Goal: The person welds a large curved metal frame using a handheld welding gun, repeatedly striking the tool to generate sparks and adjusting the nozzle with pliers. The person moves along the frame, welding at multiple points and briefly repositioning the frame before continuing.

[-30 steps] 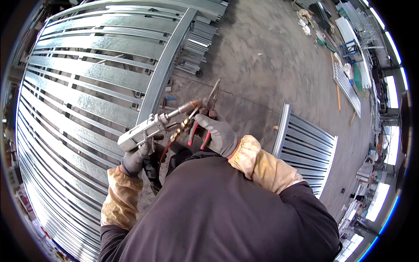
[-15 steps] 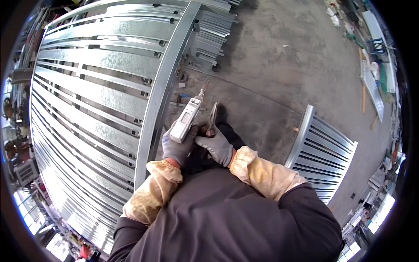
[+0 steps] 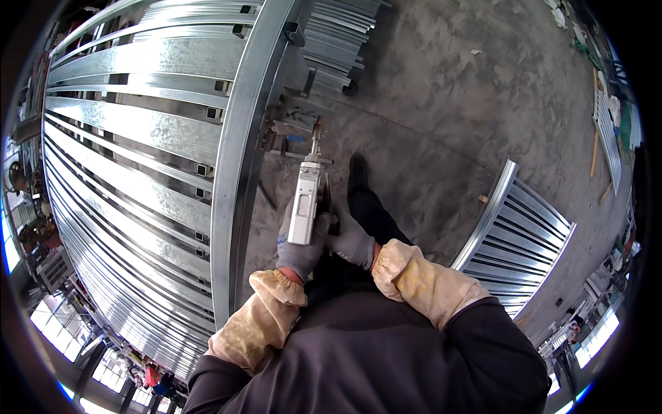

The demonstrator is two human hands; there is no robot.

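In my gloved left hand is a handheld welding gun, its boxy white body held in front of my waist. The gun's thin metal nozzle points away from me, toward the floor beyond. My gloved right hand is close beside it, fingers closed around pliers. Only a dark, narrow part of the pliers shows along the gun's right side. The handles and some fingers of both hands are hidden. To the left of my hands stands a large galvanized metal frame with many parallel slats.
A smaller slatted metal panel lies to the right. Metal profiles are stacked at the far side. Small metal pieces and a thin rod lie on the concrete floor. My foot is ahead of my right hand.
The welding gun has swung to point more straight ahead, and both hands sit further right in view. The pliers, plainly seen before, are now mostly behind the gun. The whole view has shifted.
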